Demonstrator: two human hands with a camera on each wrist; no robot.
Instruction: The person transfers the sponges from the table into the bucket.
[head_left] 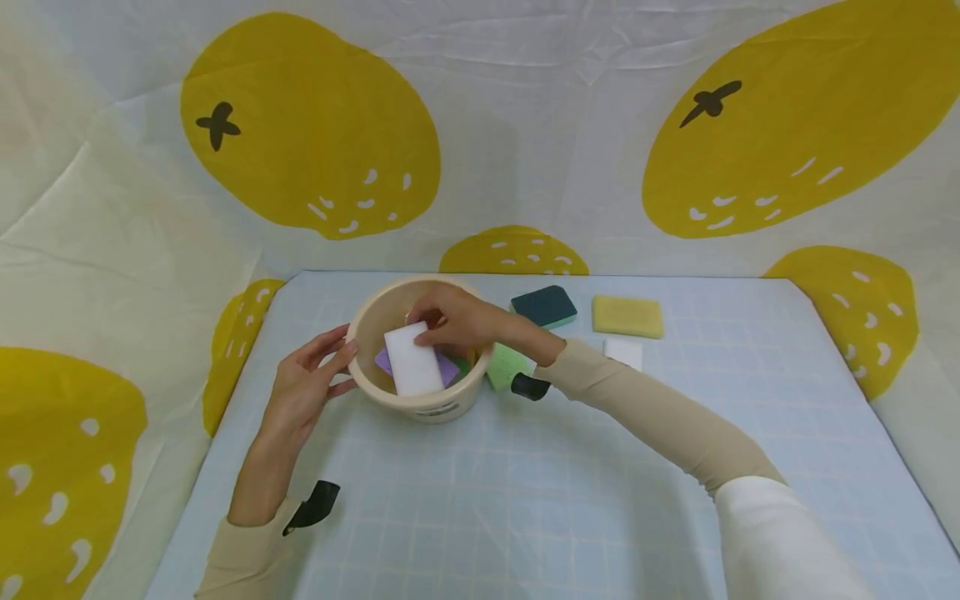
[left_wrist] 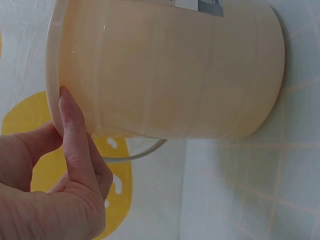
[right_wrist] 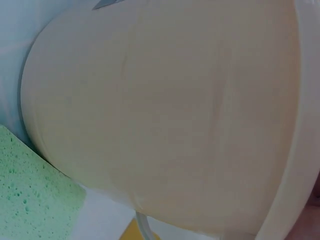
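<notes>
A cream bucket point(head_left: 472, 402) stands upright on the table. My left hand point(head_left: 300, 387) pinches its rim at the left side; in the left wrist view, thumb and fingers of that hand point(left_wrist: 75, 165) lie on both sides of the rim. Reaching in over the right side, my right hand point(head_left: 459, 317) pinches the upper end of a white sponge point(head_left: 415, 362). This sponge is tilted inside the bucket's mouth, above a purple sponge point(head_left: 450, 370). Bits of green and orange show deeper in, partly hidden. In the right wrist view the bucket wall point(right_wrist: 160, 110) hides most of the hand.
Right of the bucket lie a light green sponge point(head_left: 506, 367), a dark green-topped scouring sponge point(head_left: 543, 305), a yellow sponge point(head_left: 627, 317) and another white sponge point(head_left: 624, 351), partly behind my right forearm. A lemon-print cloth point(head_left: 540, 167) hangs along the table's back edge.
</notes>
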